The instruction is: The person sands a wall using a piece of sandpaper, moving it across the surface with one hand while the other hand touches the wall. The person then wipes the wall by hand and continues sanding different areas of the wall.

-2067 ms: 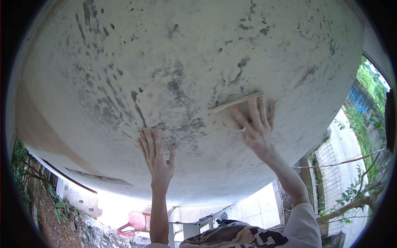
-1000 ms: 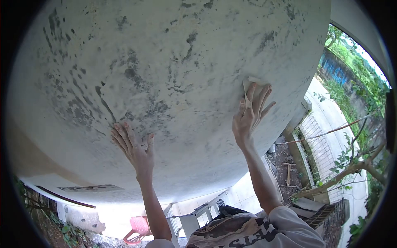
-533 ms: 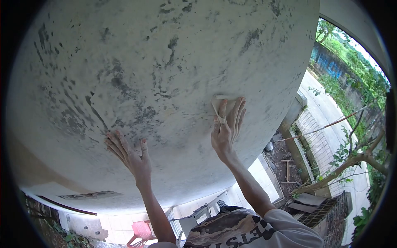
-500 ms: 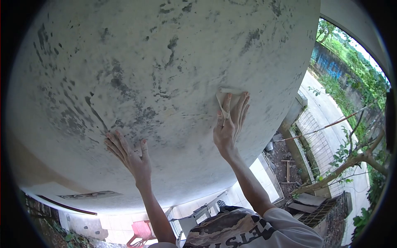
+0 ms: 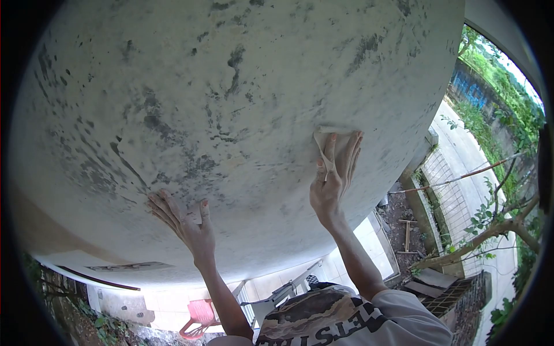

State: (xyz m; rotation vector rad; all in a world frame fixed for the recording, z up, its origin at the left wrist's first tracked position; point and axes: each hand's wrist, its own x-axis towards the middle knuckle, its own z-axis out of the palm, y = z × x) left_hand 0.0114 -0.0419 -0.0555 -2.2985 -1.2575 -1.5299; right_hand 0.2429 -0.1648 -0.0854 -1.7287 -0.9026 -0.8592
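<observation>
In front of me rises a pale wall (image 5: pixel 277 63) with dark grey smudges and blotches, looking curved through the lens. My right hand (image 5: pixel 334 176) presses a thin, pale sheet of sandpaper (image 5: pixel 339 131) against it; the sheet's upper edge shows past the fingertips, and a fold passes between thumb and fingers. Its working side is hidden against the wall. Lower and to the left, my left hand (image 5: pixel 183 222) rests on the wall with fingers stretched and thumb apart, holding nothing. Pale dust coats the fingers of both hands.
Below the wall are a red plastic chair (image 5: pixel 201 312), a metal ladder-like frame (image 5: pixel 283 295) close to my body, and pale floor tiles. At right, a branch (image 5: pixel 490 232) crosses before a paved path (image 5: pixel 456 155) and wooden pieces lie on soil.
The view has shifted slightly, with the wall's right edge further right. Both hands stay against the wall, the right one still on the sheet and slightly lower relative to nearby marks.
</observation>
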